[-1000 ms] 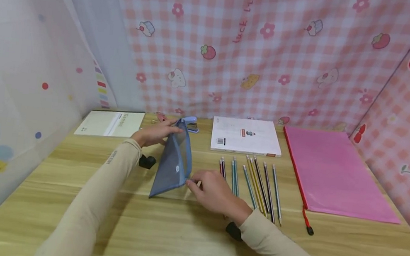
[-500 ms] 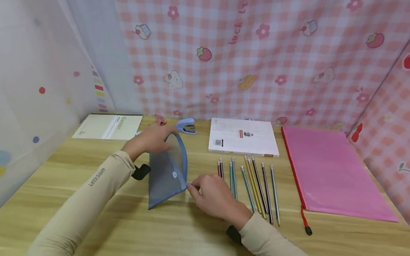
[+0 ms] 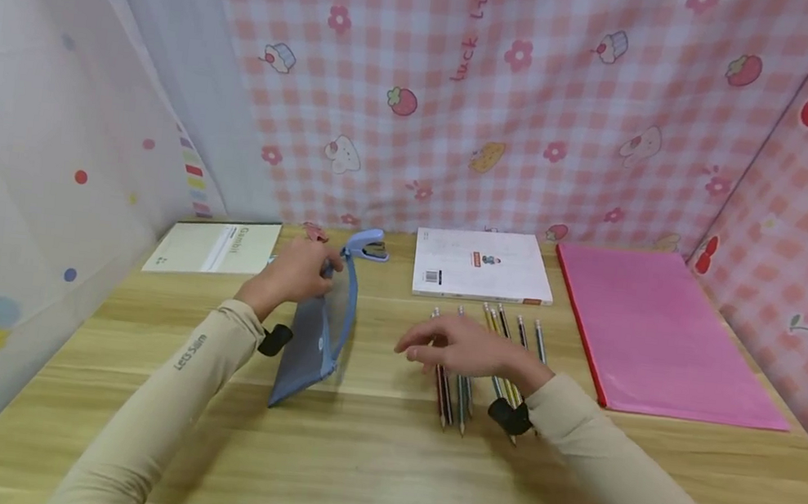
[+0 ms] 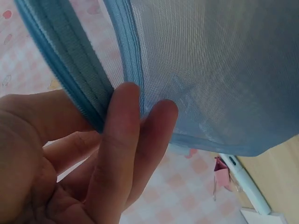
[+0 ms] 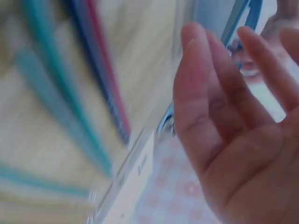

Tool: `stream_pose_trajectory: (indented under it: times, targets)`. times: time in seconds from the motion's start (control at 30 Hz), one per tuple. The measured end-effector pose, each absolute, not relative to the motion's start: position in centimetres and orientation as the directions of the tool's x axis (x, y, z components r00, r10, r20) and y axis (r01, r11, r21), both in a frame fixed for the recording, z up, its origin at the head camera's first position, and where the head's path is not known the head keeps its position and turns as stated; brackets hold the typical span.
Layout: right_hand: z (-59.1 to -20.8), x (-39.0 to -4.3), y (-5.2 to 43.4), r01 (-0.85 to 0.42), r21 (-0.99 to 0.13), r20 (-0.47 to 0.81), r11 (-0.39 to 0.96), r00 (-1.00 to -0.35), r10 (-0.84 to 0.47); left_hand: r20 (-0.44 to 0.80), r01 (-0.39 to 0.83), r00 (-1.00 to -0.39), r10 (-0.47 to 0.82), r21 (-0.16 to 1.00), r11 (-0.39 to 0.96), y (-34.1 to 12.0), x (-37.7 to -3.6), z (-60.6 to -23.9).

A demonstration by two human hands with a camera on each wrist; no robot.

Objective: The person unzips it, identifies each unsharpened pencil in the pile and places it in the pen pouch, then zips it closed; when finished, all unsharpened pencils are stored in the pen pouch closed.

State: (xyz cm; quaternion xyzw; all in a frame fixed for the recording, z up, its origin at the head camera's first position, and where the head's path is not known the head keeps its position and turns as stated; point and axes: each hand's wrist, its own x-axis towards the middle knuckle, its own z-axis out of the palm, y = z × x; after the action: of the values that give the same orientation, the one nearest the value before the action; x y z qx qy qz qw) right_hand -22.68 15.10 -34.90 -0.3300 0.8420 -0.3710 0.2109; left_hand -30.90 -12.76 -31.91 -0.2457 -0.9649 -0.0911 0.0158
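On the wooden desk (image 3: 382, 463), the person is standing a blue mesh pouch (image 3: 309, 341) on its edge at about ten o'clock from the row of pencils (image 3: 489, 359). By the look of it, the step in hand is loading pencils into the pouch, and the next move calls for closing fingers on one pencil. The left hand (image 3: 294, 273) is pinching the pouch's zipper edge at its far end, holding the mouth up. The right hand (image 3: 464, 347) is hovering over the pencils, fingers loosely spread, gripping nothing.

Far left: pale green notebook (image 3: 216, 245)
Far middle: blue stapler (image 3: 368, 245), white book (image 3: 482, 265)
Right: pink folder (image 3: 662, 332)
Surface: wooden table (image 3: 366, 470)
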Motion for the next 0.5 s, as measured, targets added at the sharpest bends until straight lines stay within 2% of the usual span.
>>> stream_pose_trajectory:
  times: [0.23,0.37,0.5]
  targets:
    - [-35.6,-23.5,16.8,-0.471,-0.538,-0.062,0.699,-0.805,-0.590,0.005,0.485,-0.866,0.500,0.258,0.836,-12.9,-31.1,-31.6]
    - [-36.7,-24.1,16.7,-0.462,-0.494,-0.054,0.736,-0.829,-0.556,-0.018,0.508,-0.843,0.538,0.303,0.806,-13.2,-31.3,-31.9]
    - [-37.4,-24.6,16.7,-0.418,-0.495,-0.093,0.762,-0.846,-0.524,-0.033,0.488,-0.834,0.550,0.419,0.766,-13.8,-31.5,-32.7]
